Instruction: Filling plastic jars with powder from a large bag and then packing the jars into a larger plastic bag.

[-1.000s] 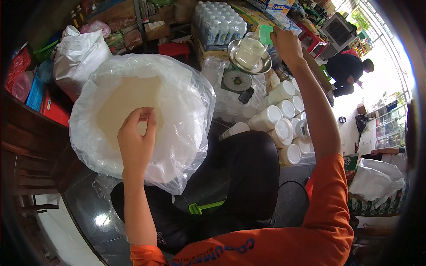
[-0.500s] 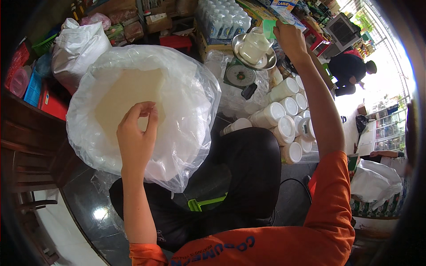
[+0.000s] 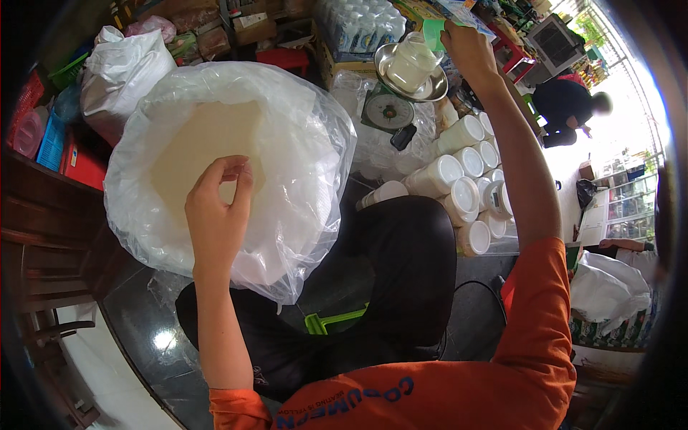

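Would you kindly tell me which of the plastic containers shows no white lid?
The clear container in the metal bowl on the scale, beside the green scoop in the right hand; the grouped containers nearby show white lids.

An orange shirt [image 3: 459, 394] with 2 short sleeves [image 3: 536, 308], dark-blue lettering [image 3: 374, 393] and a smaller printed line [image 3: 322, 403] across the chest; black trousers [image 3: 412, 279] with a small pale marking [image 3: 259, 374] on the left thigh; left hand [image 3: 218, 197] and right hand [image 3: 469, 54] bare.
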`<action>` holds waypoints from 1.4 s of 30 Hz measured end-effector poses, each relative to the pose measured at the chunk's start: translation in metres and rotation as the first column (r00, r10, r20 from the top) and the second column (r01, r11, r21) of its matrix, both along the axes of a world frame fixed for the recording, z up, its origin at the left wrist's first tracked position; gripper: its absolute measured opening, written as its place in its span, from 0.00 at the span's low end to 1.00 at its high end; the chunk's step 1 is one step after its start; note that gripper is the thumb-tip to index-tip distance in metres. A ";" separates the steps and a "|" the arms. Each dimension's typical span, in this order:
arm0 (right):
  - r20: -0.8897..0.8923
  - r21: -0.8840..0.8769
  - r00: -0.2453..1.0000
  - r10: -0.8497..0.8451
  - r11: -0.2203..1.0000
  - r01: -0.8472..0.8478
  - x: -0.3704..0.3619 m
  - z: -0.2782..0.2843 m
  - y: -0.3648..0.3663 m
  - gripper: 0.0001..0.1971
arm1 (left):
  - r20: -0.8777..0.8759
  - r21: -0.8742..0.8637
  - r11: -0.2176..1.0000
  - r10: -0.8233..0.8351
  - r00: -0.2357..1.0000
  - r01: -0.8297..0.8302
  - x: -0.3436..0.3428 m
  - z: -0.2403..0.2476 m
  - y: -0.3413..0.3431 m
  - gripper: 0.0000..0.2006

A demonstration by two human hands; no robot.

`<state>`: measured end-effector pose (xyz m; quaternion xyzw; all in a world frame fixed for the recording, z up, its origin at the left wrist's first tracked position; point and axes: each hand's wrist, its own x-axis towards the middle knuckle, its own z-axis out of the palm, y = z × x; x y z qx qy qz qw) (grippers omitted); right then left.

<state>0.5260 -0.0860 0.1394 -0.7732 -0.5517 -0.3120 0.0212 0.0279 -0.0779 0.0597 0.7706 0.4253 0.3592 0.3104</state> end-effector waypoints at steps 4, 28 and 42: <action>-0.011 0.003 1.000 0.025 1.000 -0.025 0.002 0.000 -0.003 0.15 | 0.007 0.008 1.000 -0.006 1.000 0.006 0.001 -0.001 0.001 0.11; 0.036 0.018 0.999 0.037 0.999 -0.038 0.010 0.002 -0.003 0.13 | 0.004 0.041 0.999 -0.008 1.000 0.008 0.002 -0.003 0.001 0.10; -0.010 0.099 0.999 0.050 0.994 -0.049 0.031 0.004 -0.004 0.15 | -0.015 -0.002 1.000 -0.002 1.000 0.002 0.001 -0.003 0.001 0.10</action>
